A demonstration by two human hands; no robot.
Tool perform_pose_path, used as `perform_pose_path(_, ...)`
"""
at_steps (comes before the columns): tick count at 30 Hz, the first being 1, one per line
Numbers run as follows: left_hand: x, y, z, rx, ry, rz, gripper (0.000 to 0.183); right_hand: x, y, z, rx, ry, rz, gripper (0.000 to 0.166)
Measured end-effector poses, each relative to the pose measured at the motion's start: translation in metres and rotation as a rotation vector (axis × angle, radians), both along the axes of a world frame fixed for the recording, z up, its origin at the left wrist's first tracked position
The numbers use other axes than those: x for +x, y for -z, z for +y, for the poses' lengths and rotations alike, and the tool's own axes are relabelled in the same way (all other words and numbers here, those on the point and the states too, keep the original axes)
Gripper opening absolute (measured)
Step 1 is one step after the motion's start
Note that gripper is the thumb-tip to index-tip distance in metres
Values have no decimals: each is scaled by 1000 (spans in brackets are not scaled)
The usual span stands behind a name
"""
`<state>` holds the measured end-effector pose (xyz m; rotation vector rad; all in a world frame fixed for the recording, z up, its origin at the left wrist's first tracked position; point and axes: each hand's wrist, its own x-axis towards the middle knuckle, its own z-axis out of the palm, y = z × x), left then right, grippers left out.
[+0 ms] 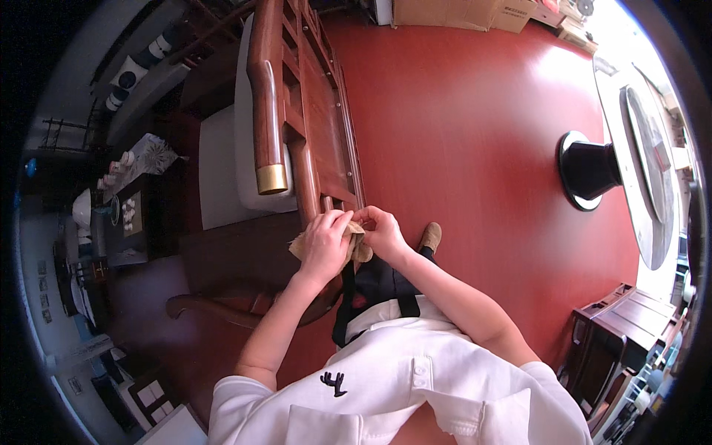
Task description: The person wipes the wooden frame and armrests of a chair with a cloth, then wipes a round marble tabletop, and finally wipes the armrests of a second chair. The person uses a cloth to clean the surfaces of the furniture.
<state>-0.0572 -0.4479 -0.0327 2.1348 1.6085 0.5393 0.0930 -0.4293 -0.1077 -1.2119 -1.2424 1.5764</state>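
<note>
A tan cloth [359,245] is bunched between my two hands, over the near end of a reddish-brown wooden furniture frame [320,117]. My left hand [324,245] lies on the cloth with its fingers curled over it. At the cloth's right edge, my right hand [381,232] pinches it between thumb and fingers. The frame has slats, panels and round studs along one side. One rounded rail of it ends in a brass-coloured cap [272,179], ahead and to the left of my hands. The fingertips are partly hidden by the cloth.
A pale cushion [245,139] lies left of the frame. Below it curves a dark wooden arm [211,308]. A round table on a black pedestal [592,169] stands right, with a wooden cabinet [628,317] nearer. Cardboard boxes [445,14] line the far edge of the red floor [473,139].
</note>
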Motion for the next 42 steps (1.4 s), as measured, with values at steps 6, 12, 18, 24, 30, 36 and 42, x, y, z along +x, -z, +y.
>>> perform_pose_path(6,18,7,18,53,-190,26,31,38,-42,30,-366,-179,248,17)
perform_pose_path(12,51,10,32,-248,-558,-491,18,68,-34,61,-442,-264,282,19)
perform_pose_path(18,75,33,38,-265,-911,-983,22,101,-15,95,-459,-246,110,17)
perform_pose_path(24,86,34,34,-156,-993,-982,31,90,-11,119,-470,-300,153,19)
perform_pose_path(30,74,29,67,-107,-1144,-1124,23,57,-30,173,-413,-398,120,21)
perform_pose_path(36,54,37,122,-125,-1139,-1533,31,2,-43,248,-99,-420,-4,19)
perform_pose_path(42,44,52,161,-276,-1206,-1703,46,-75,-43,312,412,-273,-122,24)
